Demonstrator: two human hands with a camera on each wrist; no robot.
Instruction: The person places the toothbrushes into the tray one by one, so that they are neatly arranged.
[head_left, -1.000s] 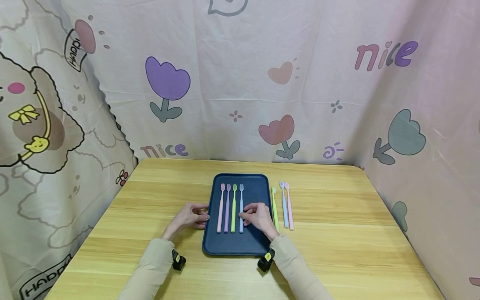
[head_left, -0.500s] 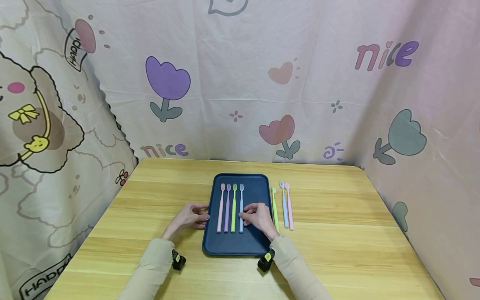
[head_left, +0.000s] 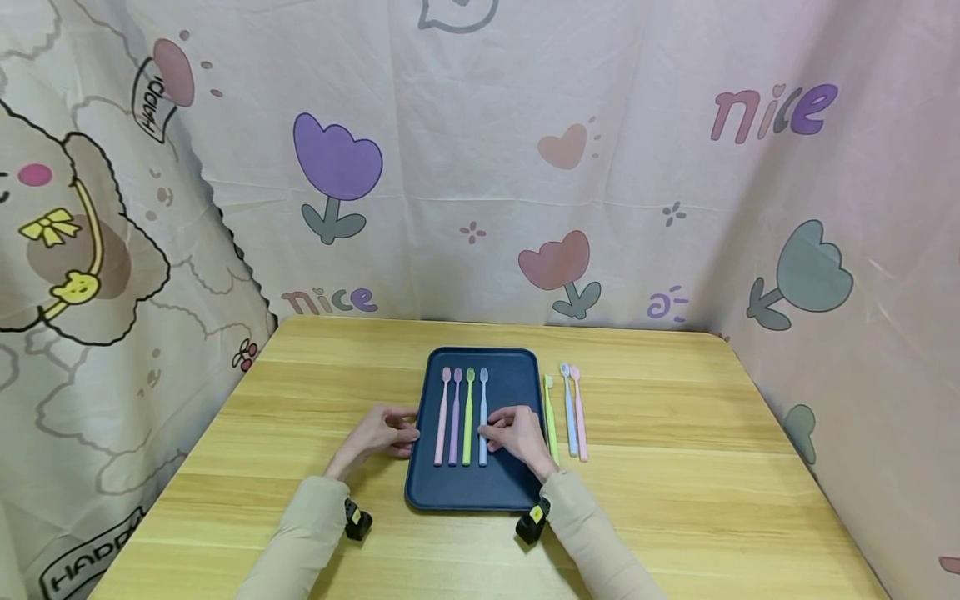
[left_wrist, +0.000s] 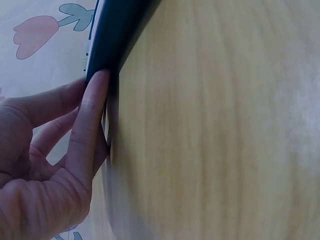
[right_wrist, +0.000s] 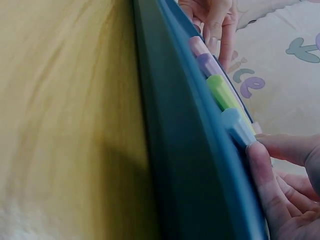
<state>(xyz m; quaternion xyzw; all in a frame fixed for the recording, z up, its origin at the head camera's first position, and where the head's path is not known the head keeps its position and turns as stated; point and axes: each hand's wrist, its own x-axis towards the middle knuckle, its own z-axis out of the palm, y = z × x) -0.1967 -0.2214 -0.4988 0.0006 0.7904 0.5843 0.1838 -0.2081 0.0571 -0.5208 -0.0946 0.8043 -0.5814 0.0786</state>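
A dark blue tray [head_left: 450,492] lies on the table with a row of toothbrushes on it: pink [head_left: 441,429], purple [head_left: 453,425], green [head_left: 468,425] and light blue [head_left: 483,400], heads toward the back. At the tray's left edge, my left hand [head_left: 384,432] grips the rim; the left wrist view shows thumb and fingers [left_wrist: 89,112] meeting there. My right hand [head_left: 517,435] reaches over the tray from the right and pinches the light blue toothbrush's handle between thumb and finger. Its handle end [right_wrist: 235,125] shows beside the fingertips in the right wrist view.
Right of the tray, a second green toothbrush [head_left: 551,421] lies close to the rim. Beyond it are a blue toothbrush [head_left: 569,417] and a pink one [head_left: 580,425] side by side on the wooden table [head_left: 675,467]. A patterned curtain [head_left: 450,167] hangs behind.
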